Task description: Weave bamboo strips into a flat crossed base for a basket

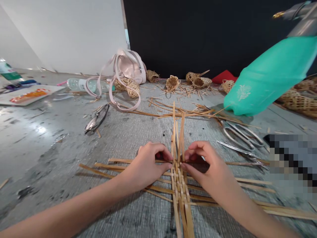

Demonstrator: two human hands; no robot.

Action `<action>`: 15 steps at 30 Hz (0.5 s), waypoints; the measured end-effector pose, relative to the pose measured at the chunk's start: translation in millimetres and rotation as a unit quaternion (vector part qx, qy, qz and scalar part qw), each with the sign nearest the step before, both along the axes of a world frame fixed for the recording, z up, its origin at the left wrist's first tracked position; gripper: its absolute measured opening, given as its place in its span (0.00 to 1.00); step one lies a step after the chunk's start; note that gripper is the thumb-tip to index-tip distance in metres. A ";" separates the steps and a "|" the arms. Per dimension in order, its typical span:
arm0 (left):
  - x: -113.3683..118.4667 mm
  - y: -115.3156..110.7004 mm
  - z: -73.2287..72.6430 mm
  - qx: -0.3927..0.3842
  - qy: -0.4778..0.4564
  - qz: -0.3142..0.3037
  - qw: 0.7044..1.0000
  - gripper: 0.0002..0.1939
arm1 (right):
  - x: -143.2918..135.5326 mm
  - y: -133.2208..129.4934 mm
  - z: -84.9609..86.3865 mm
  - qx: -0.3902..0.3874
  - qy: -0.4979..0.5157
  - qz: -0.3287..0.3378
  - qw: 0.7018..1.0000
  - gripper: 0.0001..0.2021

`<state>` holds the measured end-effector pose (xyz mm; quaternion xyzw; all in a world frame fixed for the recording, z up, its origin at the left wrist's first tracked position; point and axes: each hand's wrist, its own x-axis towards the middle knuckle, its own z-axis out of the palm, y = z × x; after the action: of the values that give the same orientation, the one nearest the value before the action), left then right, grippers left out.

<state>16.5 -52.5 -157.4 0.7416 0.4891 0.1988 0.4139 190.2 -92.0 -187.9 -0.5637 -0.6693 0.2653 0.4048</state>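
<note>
A cross-shaped weave of bamboo strips (180,185) lies flat on the grey table, with long loose ends pointing to all four sides. My left hand (151,163) pinches a crosswise strip with thumb and forefinger at the left edge of the upper weave. On the opposite edge, my right hand (206,160) has its thumb and fingers closed on the same crosswise strip. The upright strips stick out between the two hands toward the back. Parts of the crosswise strips are hidden under both hands and forearms.
Scissors (244,137) and a pointed metal tool (235,147) lie right. A green spray bottle (269,77) leans behind them. Eyeglasses (96,119), a pink bag (130,67), a plastic bottle (81,85), small woven baskets (172,83) and loose strips (158,114) lie farther back.
</note>
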 end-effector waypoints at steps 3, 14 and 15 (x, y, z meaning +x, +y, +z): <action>2.2 0.0 0.8 0.000 0.004 0.011 1.000 0.06 | 1.9 2.3 0.6 -0.017 -0.041 0.029 0.999 0.09; 3.5 0.3 2.5 0.012 -0.002 0.011 1.000 0.08 | 4.0 4.5 0.4 -0.005 -0.136 0.075 0.988 0.03; 3.4 0.4 2.1 0.014 -0.003 0.008 1.000 0.09 | 3.4 4.0 0.2 -0.005 -0.139 0.072 0.988 0.03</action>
<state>19.9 -52.1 -155.3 0.7429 0.4906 0.2117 0.4032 193.6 -88.0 -187.7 -0.5471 -0.7568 0.2162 0.2851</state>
